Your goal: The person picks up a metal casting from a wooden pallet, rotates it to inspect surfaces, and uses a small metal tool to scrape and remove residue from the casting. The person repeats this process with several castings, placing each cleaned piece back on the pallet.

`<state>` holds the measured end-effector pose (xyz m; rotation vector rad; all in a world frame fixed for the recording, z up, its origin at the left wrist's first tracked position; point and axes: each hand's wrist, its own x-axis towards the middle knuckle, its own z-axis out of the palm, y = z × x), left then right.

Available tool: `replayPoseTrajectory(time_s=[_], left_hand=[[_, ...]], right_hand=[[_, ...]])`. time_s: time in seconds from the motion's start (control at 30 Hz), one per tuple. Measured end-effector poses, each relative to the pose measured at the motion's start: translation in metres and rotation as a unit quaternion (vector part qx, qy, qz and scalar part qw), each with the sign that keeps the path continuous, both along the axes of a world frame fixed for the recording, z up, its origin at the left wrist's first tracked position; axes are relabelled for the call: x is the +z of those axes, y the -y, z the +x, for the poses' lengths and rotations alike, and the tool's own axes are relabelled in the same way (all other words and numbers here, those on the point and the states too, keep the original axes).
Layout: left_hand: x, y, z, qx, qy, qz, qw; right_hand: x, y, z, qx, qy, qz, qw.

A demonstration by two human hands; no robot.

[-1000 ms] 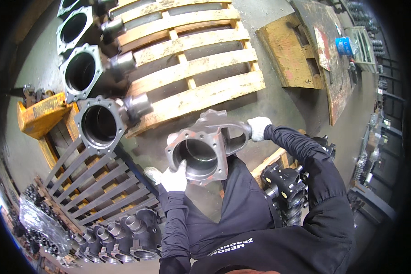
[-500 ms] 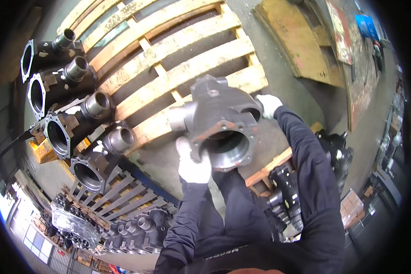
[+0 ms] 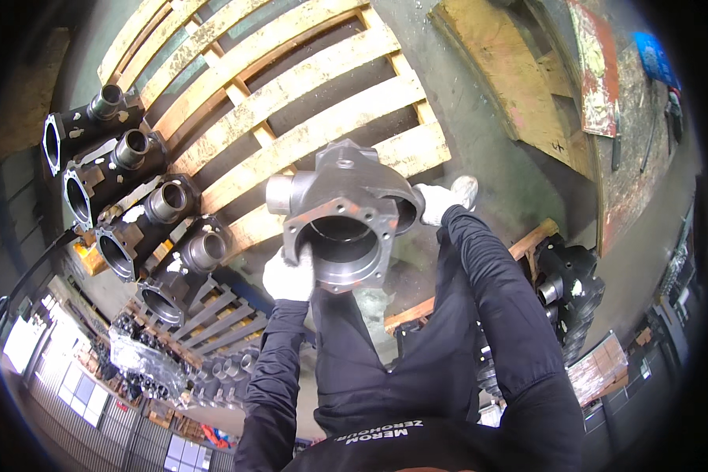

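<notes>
A grey metal casting (image 3: 354,185) hangs between the person's hands, its round flanged bore facing them, in front of the legs. The left hand (image 3: 289,274) keeps its grip clamped on the flange's left edge; the right hand (image 3: 436,204) clasps the opposite side. Beyond lies a wooden pallet (image 3: 346,119), with a row of dark castings (image 3: 110,175) leftward.
</notes>
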<state>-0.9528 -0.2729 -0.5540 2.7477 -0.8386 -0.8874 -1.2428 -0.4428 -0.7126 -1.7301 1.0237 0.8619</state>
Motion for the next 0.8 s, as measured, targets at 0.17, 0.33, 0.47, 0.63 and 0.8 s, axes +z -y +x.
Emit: replayPoseTrajectory(time_s=[0.17,0.33,0.47,0.63,0.8], left_hand=[[0.009,-0.001,-0.034,0.010,0.166,0.022,0.986],[0.031,0.030,-0.092,0.252,0.143,-0.173,0.941],[0.030,0.084,-0.117,0.511,-0.263,-0.243,0.782],[0.002,0.146,-0.096,0.562,-0.309,-0.312,0.701],[-0.004,0.159,-0.107,0.464,-0.254,-0.337,0.779]], right_hand=[[-0.009,-0.004,-0.018,-0.029,0.050,0.007,0.998],[-0.023,-0.025,-0.030,-0.100,0.092,-0.007,0.991],[-0.023,-0.057,-0.033,-0.141,0.072,0.010,0.987],[-0.025,-0.093,-0.027,-0.218,0.040,0.023,0.975],[-0.030,-0.120,-0.023,-0.247,0.032,0.003,0.968]])
